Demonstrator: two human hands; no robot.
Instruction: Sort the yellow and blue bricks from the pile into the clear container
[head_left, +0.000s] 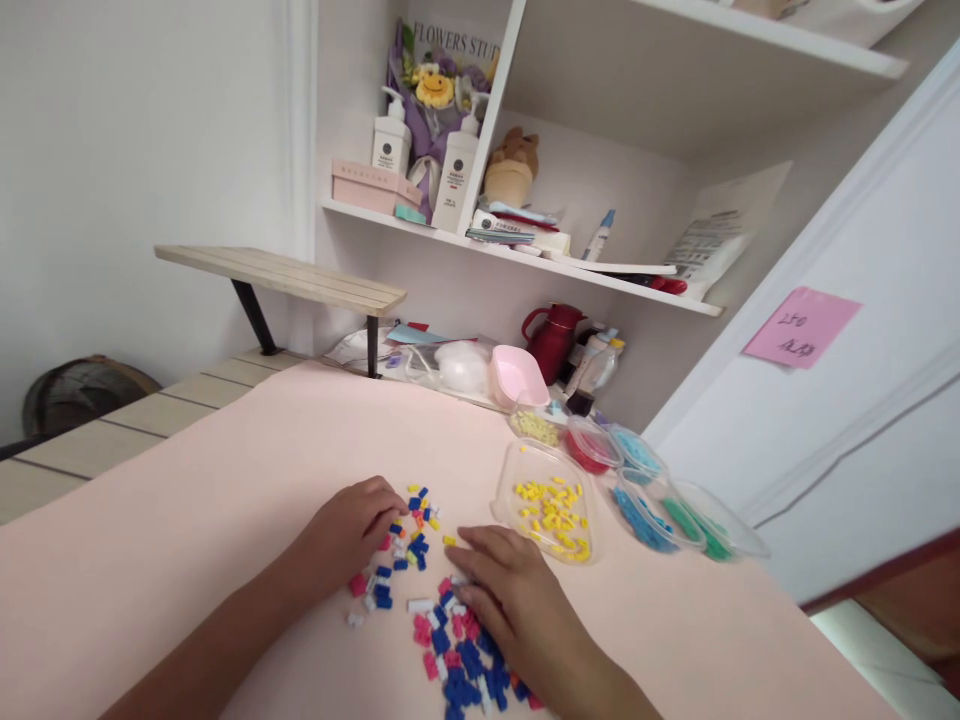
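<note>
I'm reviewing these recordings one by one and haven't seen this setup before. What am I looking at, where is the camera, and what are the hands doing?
There is no machine: a person wears one camera on the head, looking down at their own bare hands. The left hand and right hand rest on a loose pile of small bricks, blue, pink, white and yellow, on a pink mat. Neither hand visibly lifts anything. To the right, clear trays sort colours: yellow pieces, red, blue and green. Shelves hold bottles behind.
</note>
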